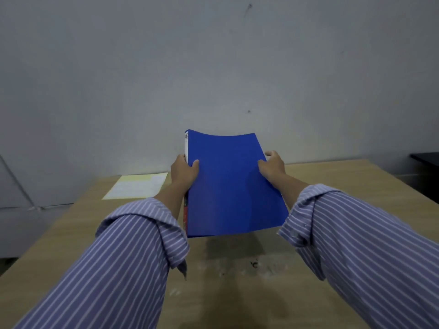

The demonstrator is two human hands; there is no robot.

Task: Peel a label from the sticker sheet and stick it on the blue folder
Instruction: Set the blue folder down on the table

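Note:
The blue folder is held up above the wooden table, its plain cover facing me and sagging a little at the far edge. My left hand grips its left spine edge, thumb on the cover. My right hand grips the right edge, thumb on top. A white and red printed strip shows along the spine. The sticker sheet, pale yellow with white label blocks, lies flat on the table at the far left, apart from both hands.
The wooden table has scuffs and a dark mark near its middle. A grey wall stands right behind it. A dark piece of furniture is at the far right. The table's left edge drops off to a grey floor.

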